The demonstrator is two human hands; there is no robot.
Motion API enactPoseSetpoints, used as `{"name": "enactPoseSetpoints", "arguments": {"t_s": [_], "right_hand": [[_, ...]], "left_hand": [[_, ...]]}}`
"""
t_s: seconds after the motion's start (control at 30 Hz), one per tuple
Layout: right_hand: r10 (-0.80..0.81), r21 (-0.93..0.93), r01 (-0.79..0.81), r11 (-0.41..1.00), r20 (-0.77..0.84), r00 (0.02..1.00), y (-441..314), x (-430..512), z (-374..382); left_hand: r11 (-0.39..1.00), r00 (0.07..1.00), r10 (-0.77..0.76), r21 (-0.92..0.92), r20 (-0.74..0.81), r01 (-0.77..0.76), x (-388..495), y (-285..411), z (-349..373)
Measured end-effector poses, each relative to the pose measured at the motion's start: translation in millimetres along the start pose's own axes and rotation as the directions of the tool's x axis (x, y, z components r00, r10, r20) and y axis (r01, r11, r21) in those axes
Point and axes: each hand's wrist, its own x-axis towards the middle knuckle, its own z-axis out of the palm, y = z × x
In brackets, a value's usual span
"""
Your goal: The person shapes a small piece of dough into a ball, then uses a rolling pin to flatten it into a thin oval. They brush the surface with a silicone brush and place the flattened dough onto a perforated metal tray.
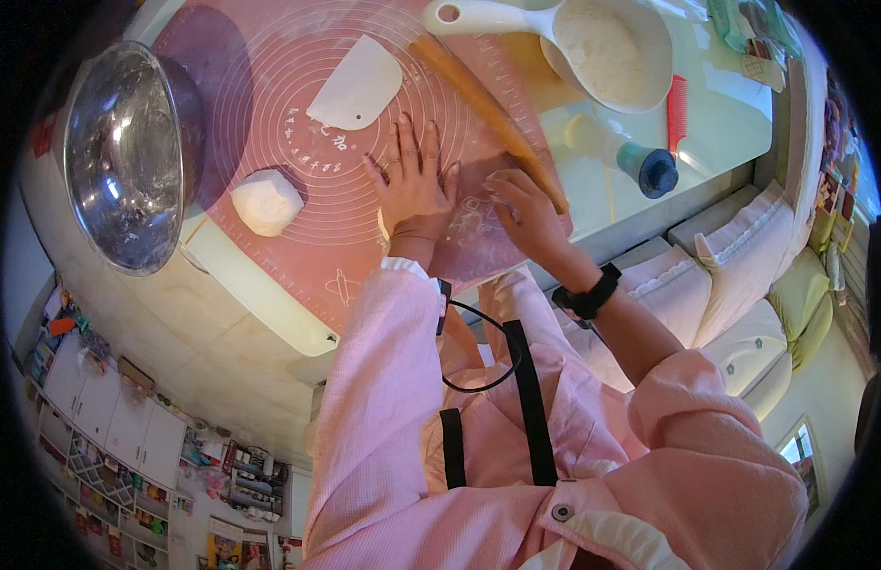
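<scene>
My left hand (412, 182) lies palm down with fingers spread on a pink silicone baking mat (298, 260). A pale bit, seemingly dough (383, 224), peeks out beside its heel; what lies under the palm is hidden. Loosely bent, my right hand (522, 210) is at the mat's right part, near the lower end of a wooden rolling pin (487, 107); no object shows in it. A rounded lump of white dough (268, 202) rests on the mat to the left. Beyond my left fingertips is a white dough scraper (358, 84).
A large steel bowl (127, 160) stands at the left table edge. At the back right are a white container with a handle, holding flour (604, 50), a red comb (676, 114) and a dark-capped container (651, 171). Cushioned seating (740, 235) is to the right.
</scene>
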Motion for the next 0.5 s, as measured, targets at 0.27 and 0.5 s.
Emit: {"name": "enactPoseSetpoints", "arguments": {"t_s": [0.27, 0.5], "right_hand": [[0.148, 0.183, -0.225, 0.957, 0.358, 0.922, -21, 12, 20], [0.32, 0.442, -0.391, 0.808, 0.227, 0.92, -27, 14, 65]], "left_hand": [[0.77, 0.969, -0.211, -0.632, -0.128, 0.085, 5, -11, -12], [0.13, 0.875, -0.484, -0.988, 0.01, 0.083, -18, 0, -35]]}}
